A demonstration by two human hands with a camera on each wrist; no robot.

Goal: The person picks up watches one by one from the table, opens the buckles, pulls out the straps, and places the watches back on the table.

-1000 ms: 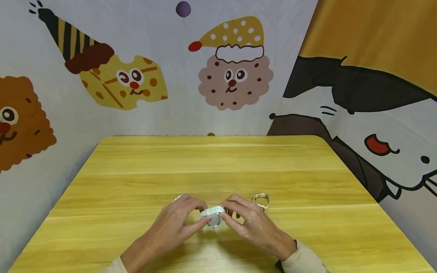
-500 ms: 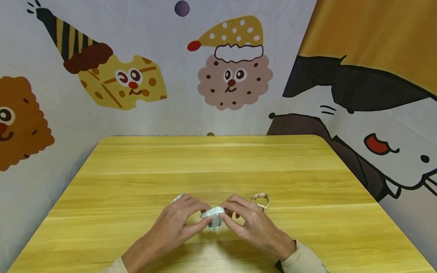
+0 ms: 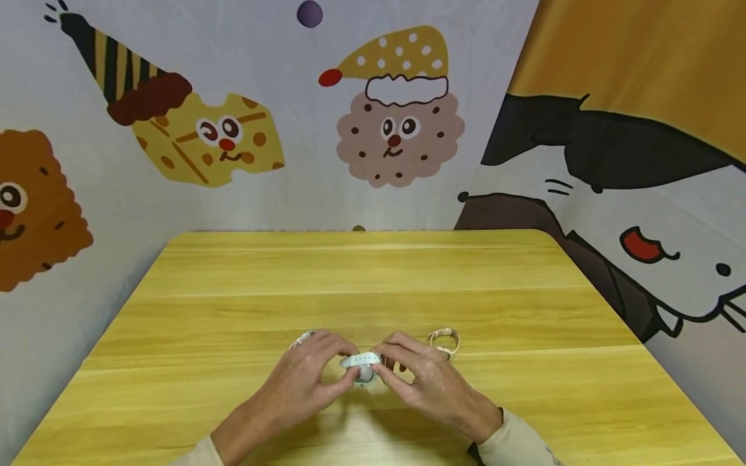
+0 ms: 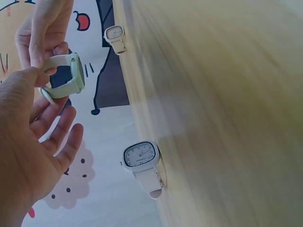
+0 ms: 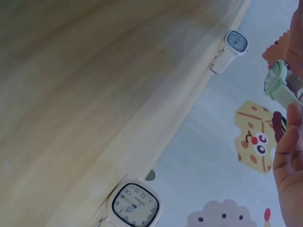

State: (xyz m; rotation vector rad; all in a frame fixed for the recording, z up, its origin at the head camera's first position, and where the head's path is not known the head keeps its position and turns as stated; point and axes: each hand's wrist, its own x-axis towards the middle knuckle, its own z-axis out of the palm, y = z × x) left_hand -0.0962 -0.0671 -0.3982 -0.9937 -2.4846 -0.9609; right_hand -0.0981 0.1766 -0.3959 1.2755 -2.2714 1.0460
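A mint-green wristwatch (image 3: pixel 362 370) is held up off the table between both hands, its strap bent into a loop. My left hand (image 3: pixel 297 378) pinches the strap's left side between thumb and index finger; in the left wrist view its other fingers (image 4: pixel 71 146) are spread. At the strap's other side, my right hand (image 3: pixel 428 378) grips with thumb and fingertips. The green case (image 4: pixel 78 75) hangs below the strap. Whether the strap ends are joined cannot be made out, as fingers cover them.
A white watch (image 4: pixel 142 153) stands on the wooden table (image 3: pixel 361 278) behind my left hand. Beyond my right hand stands a beige watch (image 3: pixel 444 343), its dial plain in the right wrist view. A cartoon-printed cloth (image 3: pixel 233 200) hangs behind the table.
The green watch has tipped slightly, so the strap lies more level and less of the case's back shows. Both hands have kept their hold with only small finger shifts.
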